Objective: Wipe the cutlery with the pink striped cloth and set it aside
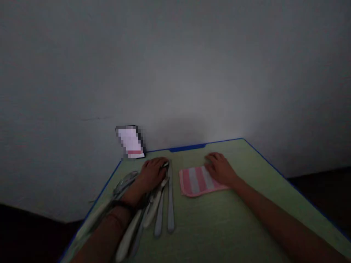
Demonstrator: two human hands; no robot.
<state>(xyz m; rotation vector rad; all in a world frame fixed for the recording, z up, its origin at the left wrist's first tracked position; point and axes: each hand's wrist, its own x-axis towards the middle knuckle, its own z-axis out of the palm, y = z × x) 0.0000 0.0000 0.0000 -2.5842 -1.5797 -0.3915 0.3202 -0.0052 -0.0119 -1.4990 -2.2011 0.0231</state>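
My left hand (154, 174) lies over a spread of metal cutlery on the left half of the table. Its fingers reach across the upper ends and touch a spoon (165, 164); they look loosely bent, not wrapped round anything. A long-handled table knife (170, 208) lies just to the right, with a white-handled piece (152, 210) nearer the hand. Part of the cutlery is hidden under my left hand and forearm. On the other side, my right hand (220, 168) rests with fingers apart at the upper right of a folded pink-and-white striped cloth (194, 182), holding nothing visible.
The light green table (208, 226) has a blue rim and stands against a grey wall (186, 73). At its back left corner a phone (130, 141) with a lit, blurred screen leans upright. More spoons (126, 182) lie left of my left wrist.
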